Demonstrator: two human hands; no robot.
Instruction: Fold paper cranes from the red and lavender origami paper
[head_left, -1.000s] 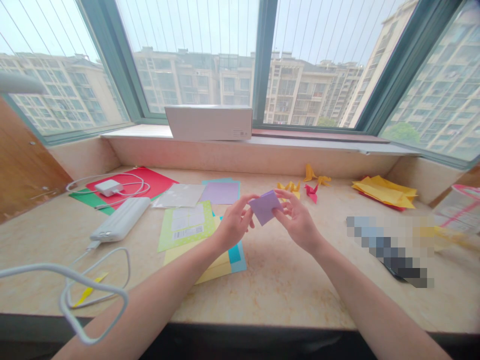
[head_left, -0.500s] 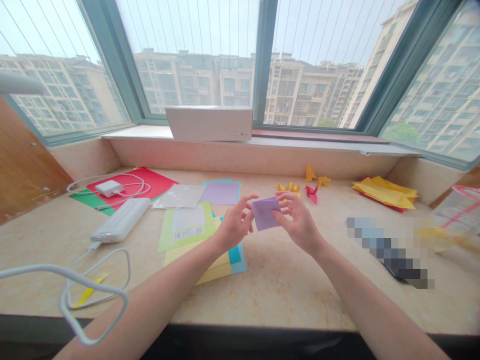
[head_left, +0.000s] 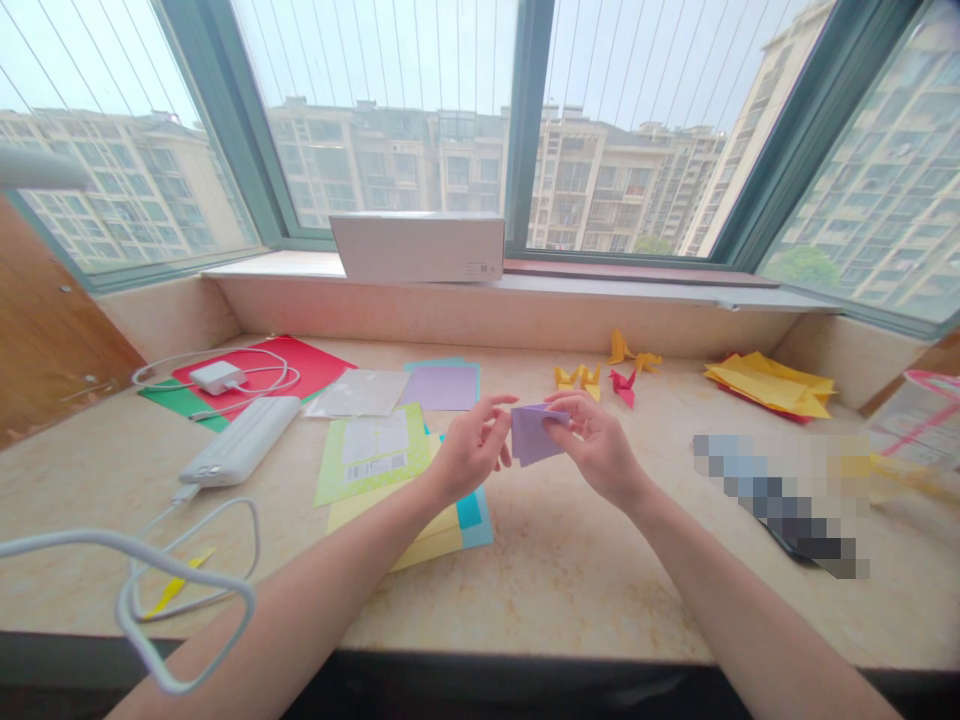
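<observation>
A small folded square of purple paper [head_left: 534,440] is held up above the worktop, its layers slightly parted along the top edge. My right hand [head_left: 600,445] pinches its right side, thumb on the near face and fingers behind. Close by the paper's left edge is my left hand [head_left: 472,450], with its fingers bent and apart; whether a fingertip touches the edge I cannot tell. Behind the hands stand yellow folded paper cranes [head_left: 577,380] and a small red one [head_left: 623,387]. A flat purple sheet [head_left: 442,387] lies beyond my left hand.
Left are a white power bank [head_left: 241,440], a charger plug [head_left: 218,376], looping cable [head_left: 187,680] and red paper [head_left: 300,355]. A green-yellow packet [head_left: 334,470] lies on more sheets. Right are yellow sheets [head_left: 772,385], a blurred-out dark object [head_left: 787,515] and a clear container [head_left: 919,420].
The purple paper has shifted slightly right and turned, and its layers now show more apart. The left fingers have come away from its face to beside the left edge.
</observation>
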